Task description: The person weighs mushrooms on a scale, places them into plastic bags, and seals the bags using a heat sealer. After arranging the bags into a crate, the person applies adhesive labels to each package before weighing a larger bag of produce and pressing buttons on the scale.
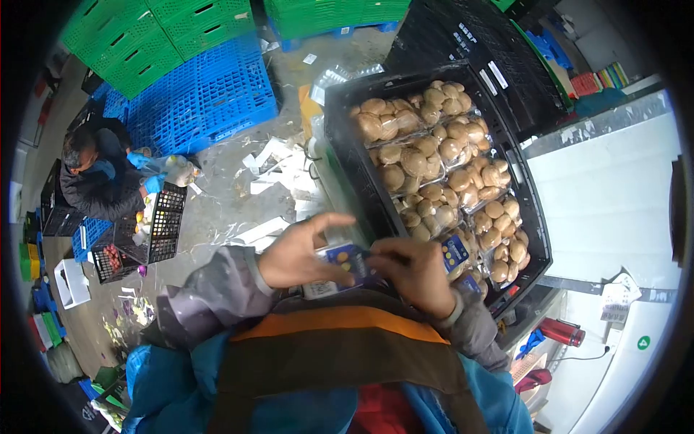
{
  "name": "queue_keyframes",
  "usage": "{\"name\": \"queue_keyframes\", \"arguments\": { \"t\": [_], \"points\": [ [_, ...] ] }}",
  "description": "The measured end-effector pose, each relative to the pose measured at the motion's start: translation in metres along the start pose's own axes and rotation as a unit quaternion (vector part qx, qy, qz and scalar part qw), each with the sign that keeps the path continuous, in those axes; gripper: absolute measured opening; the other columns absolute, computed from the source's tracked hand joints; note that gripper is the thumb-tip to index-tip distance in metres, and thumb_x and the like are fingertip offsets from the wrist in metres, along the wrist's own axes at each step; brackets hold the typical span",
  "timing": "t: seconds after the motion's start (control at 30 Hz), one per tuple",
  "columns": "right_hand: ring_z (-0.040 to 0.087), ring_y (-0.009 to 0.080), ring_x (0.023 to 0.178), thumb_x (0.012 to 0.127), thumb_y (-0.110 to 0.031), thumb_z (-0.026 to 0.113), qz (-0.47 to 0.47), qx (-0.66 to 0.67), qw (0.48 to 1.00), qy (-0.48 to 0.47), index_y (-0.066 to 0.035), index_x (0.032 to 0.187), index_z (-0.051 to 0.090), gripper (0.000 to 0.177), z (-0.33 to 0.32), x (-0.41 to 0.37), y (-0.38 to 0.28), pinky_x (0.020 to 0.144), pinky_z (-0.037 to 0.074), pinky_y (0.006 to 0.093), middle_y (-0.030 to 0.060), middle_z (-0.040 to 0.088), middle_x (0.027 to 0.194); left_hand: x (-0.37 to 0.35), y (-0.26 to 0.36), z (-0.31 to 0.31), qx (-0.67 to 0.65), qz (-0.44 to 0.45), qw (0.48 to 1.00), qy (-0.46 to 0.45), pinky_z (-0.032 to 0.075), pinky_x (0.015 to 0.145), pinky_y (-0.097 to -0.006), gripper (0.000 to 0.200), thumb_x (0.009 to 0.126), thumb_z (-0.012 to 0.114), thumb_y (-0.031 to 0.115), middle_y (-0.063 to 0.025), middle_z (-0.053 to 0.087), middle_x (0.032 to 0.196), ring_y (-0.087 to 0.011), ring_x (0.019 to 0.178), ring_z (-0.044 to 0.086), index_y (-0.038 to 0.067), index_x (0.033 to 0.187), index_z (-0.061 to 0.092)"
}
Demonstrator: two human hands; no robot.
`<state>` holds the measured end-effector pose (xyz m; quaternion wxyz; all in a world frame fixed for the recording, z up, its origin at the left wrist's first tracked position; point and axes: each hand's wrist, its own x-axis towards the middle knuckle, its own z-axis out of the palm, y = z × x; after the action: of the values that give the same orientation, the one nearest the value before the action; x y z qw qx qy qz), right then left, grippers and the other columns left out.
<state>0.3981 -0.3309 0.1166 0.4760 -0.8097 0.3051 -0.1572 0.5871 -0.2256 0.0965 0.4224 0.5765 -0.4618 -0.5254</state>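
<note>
My left hand (293, 254) is closed around a small stack of blue and white printed labels (341, 265), held in front of my chest at the near edge of the crate. At the right end of that stack, my right hand (418, 273) pinches the edge of a label; its fingertips partly hide it. Close by on the right stands a black plastic crate (531, 181) filled with clear-wrapped packs of brown mushrooms (434, 155). A blue label (455, 250) lies on a pack at the crate's near side, just beyond my right hand.
On the left, a person (97, 173) in blue gloves handles a bagged item over a black crate (168, 220). Green crates (152, 36) stand on a blue pallet (210, 94). Paper scraps (278, 170) litter the floor. A red flask (562, 332) is at right.
</note>
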Motion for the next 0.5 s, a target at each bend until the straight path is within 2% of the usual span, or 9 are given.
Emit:
{"name": "queue_keyframes", "arguments": {
  "t": [0.03,0.07,0.17,0.2,0.27,0.3,0.4,0.47,0.5],
  "points": [
    [0.062,0.0134,0.062,0.076,-0.001,0.067,-0.011,-0.022,1.0,-0.002,0.001,0.085,0.067,0.009,-0.014,0.01,0.005,0.057,0.048,0.026,0.01,0.066,0.072,0.0,0.006,-0.005,0.049,0.039,0.998,-0.005,0.048,0.062,-0.0214,0.014,0.071,0.075,0.003,-0.0049,0.066,0.071,-0.0056,0.073,0.06,0.001,0.083,0.068],
    [0.06,0.0125,0.061,0.078,0.0,0.064,0.102,0.049,0.993,-0.03,0.001,0.087,0.066,0.009,-0.035,0.023,0.022,0.056,0.049,0.0264,0.007,0.066,0.073,-0.005,0.016,-0.022,0.04,-0.143,0.98,-0.131,0.05,0.058,-0.0251,0.025,0.072,0.078,0.02,-0.0043,0.063,0.062,-0.0106,0.061,0.062,0.003,0.086,0.068],
    [0.059,0.0099,0.067,0.082,-0.002,0.062,0.125,0.151,0.98,0.034,0.002,0.092,0.064,0.011,-0.096,0.046,0.088,0.057,0.048,0.0207,0.0051,0.064,0.079,-0.024,-0.008,-0.065,0.119,-0.074,0.973,-0.181,0.052,0.063,-0.0257,0.02,0.075,0.074,0.014,-0.0067,0.067,0.075,-0.0116,0.068,0.064,0.001,0.089,0.069],
    [0.058,0.0089,0.068,0.083,-0.005,0.063,0.201,0.214,0.955,0.037,0.0,0.098,0.062,0.016,-0.112,0.049,0.1,0.057,0.046,0.02,0.0033,0.063,0.082,-0.031,-0.005,-0.082,0.147,-0.067,0.961,-0.223,0.052,0.066,-0.0251,0.018,0.075,0.074,0.008,-0.0083,0.069,0.083,-0.0115,0.072,0.065,-0.001,0.09,0.069],
    [0.058,0.0087,0.066,0.087,-0.006,0.059,0.26,0.204,0.943,0.048,0.001,0.101,0.059,0.015,-0.127,0.054,0.118,0.055,0.048,0.0195,0.0042,0.063,0.085,-0.048,-0.044,-0.12,0.161,-0.312,0.91,-0.219,0.052,0.069,-0.0265,0.018,0.076,0.072,0.01,-0.0081,0.069,0.081,-0.0136,0.071,0.064,-0.001,0.091,0.068],
    [0.058,0.0087,0.066,0.087,-0.006,0.059,0.26,0.204,0.943,0.046,0.001,0.101,0.059,0.015,-0.129,0.052,0.129,0.055,0.048,0.0195,0.0042,0.063,0.085,-0.06,-0.057,-0.134,0.195,-0.358,0.883,-0.233,0.051,0.069,-0.0268,0.02,0.076,0.072,0.012,-0.0082,0.069,0.081,-0.0138,0.07,0.064,-0.001,0.09,0.069],
    [0.057,0.0083,0.065,0.086,-0.012,0.063,0.257,0.183,0.949,0.006,-0.001,0.1,0.06,0.018,-0.128,0.054,0.144,0.055,0.047,0.0199,0.0027,0.062,0.083,-0.104,-0.09,-0.184,0.27,-0.415,0.833,-0.246,0.051,0.067,-0.0276,0.024,0.076,0.072,0.019,-0.0085,0.069,0.078,-0.0145,0.069,0.064,0.0,0.09,0.069],
    [0.056,0.0079,0.065,0.083,-0.015,0.067,0.246,0.009,0.969,-0.011,-0.003,0.099,0.06,0.022,-0.116,0.054,0.136,0.055,0.046,0.0212,0.0013,0.062,0.082,-0.128,-0.098,-0.212,0.303,-0.436,0.817,-0.226,0.05,0.066,-0.0282,0.027,0.076,0.072,0.023,-0.0087,0.068,0.077,-0.0149,0.067,0.064,0.0,0.089,0.069],
    [0.054,0.0089,0.069,0.078,-0.014,0.07,0.227,0.032,0.973,-0.008,-0.001,0.094,0.062,0.022,-0.112,0.055,0.152,0.058,0.044,0.0241,0.0027,0.062,0.083,-0.135,-0.097,-0.222,0.317,-0.439,0.815,-0.208,0.05,0.065,-0.0285,0.028,0.076,0.072,0.025,-0.0087,0.068,0.076,-0.0152,0.067,0.064,0.0,0.089,0.069]
  ]
}}
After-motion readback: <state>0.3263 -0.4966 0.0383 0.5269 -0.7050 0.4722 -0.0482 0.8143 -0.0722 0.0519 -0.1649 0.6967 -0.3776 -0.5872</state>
